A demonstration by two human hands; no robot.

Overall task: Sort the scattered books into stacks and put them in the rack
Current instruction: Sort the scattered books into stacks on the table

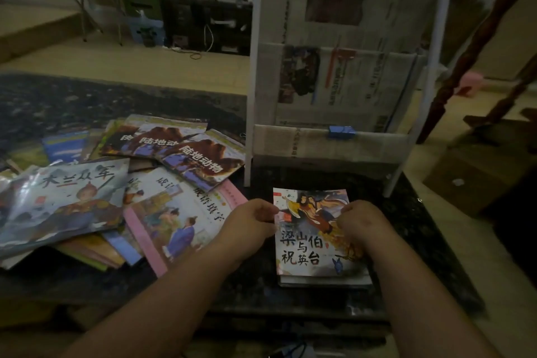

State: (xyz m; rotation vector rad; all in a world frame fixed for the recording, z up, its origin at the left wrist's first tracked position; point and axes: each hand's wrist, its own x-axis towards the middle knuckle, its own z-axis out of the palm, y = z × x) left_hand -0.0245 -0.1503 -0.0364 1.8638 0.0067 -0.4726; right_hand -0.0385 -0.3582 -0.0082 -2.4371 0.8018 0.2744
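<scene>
A small stack of picture books [308,241] lies on the dark stone table [247,285], in front of the white rack [343,136]. My left hand [250,221] pinches the left edge of the stack's top book. My right hand [363,224] grips its right edge, fingers curled over the cover. A loose pile of scattered books [116,192] spreads over the table's left half, with a pink-edged book [177,218] nearest my left hand and brown animal books [203,160] at the back.
The rack's pockets are lined with newspaper, and a blue clip [341,131] sits on its lowest rail. A wooden post [476,46] leans at the right. A cardboard box [470,180] stands on the floor right of the table.
</scene>
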